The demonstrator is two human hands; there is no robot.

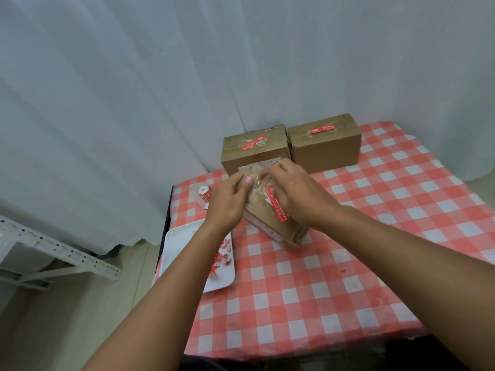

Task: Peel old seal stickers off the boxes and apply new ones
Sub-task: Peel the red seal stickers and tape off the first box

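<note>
White tray (182, 253) at the table's (348, 263) left edge, red sticker scraps (222, 254) on it. Sticker roll (205, 193) behind. Left hand (227, 202) grips the near box (273, 223) at its left end, thumb on top. Right hand (297, 194) lies flat on the red seal sticker (278, 207), fingers straight. Two sealed boxes (255, 153) (325, 143) stand behind, side by side.

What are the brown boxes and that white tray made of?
The boxes look like brown cardboard: dull, with folded flaps, and shiny clear tape across the tops. The white tray looks like smooth plastic, but it might be foam; its slight gloss and rounded corners do not settle it.
</note>
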